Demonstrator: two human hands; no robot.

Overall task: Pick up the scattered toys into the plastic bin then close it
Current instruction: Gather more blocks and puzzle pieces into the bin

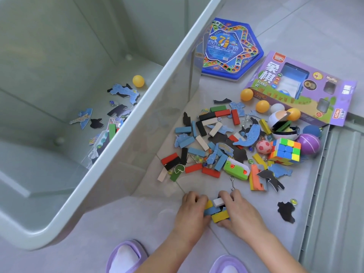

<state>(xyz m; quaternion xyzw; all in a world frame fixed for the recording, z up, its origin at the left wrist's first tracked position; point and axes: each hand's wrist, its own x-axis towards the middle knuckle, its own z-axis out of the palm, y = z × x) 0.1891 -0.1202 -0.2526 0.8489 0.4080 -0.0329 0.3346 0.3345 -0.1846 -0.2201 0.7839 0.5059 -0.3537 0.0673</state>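
Far left: pale, translucent plastic bin (167,75), lid off, tall-walled, with puzzle pieces (124,93) and 1 yellow ball (138,81) on its bottom. Low centre, on the tiled floor (147,229): left grip (192,205) and right grip (238,207), fingers curled from both sides around a clump of yellow, blue, white and black blocks (217,211). Further right: scattered toys (199,151) heaped on the floor just beside the bin, among them 1 colour cube (285,152), near a purple game box (295,89).

Coloured blocks (220,216) between left hand (192,206), right hand (239,210)
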